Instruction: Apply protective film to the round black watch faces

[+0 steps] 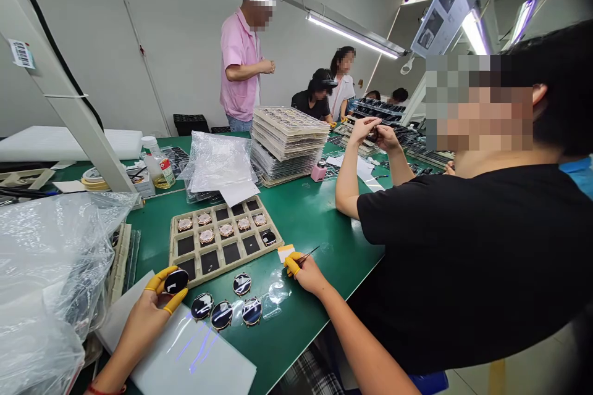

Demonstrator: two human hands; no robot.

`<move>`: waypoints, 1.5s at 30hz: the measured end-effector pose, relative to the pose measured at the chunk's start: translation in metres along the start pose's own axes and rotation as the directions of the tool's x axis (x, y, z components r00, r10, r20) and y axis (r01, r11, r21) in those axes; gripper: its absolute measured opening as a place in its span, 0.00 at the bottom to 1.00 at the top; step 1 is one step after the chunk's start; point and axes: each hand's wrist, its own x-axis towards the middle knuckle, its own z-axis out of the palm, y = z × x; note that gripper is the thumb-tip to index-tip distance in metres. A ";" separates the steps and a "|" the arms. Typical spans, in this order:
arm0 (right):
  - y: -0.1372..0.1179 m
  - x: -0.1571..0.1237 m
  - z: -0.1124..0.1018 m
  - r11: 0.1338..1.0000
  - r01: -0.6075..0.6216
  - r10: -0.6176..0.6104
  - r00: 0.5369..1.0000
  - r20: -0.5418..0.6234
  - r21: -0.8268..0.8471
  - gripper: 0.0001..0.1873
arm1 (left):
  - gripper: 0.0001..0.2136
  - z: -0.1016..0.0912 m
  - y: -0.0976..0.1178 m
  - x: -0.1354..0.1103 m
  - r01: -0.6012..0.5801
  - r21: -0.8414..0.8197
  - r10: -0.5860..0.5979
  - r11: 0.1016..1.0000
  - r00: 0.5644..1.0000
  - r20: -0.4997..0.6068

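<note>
Clearly round disc (176, 281), dark, glossy, thin-rimmed

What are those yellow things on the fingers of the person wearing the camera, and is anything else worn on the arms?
Both hands wear yellow rubber-like finger cots on a few fingertips: the left hand on the thumb and two fingers, the right hand at least on one finger. The rest of each hand is bare, with no gloves. The forearms show no sleeves. A thin red band circles the left wrist.

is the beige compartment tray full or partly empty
Partly empty: the tray holds round parts in its far compartments, while most near ones show only dark bottoms.
</note>
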 end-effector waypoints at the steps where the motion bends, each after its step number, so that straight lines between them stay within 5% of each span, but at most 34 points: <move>1: 0.000 0.000 0.000 1.000 0.000 0.000 1.000 0.000 0.000 0.13 | 0.36 0.000 0.000 0.000 0.000 0.002 0.000 1.000 1.000 0.000; 45: 0.006 0.001 -0.001 0.999 0.029 -0.029 1.000 0.004 -0.025 0.14 | 0.34 -0.001 0.000 0.000 -0.026 0.039 0.026 0.999 1.000 -0.002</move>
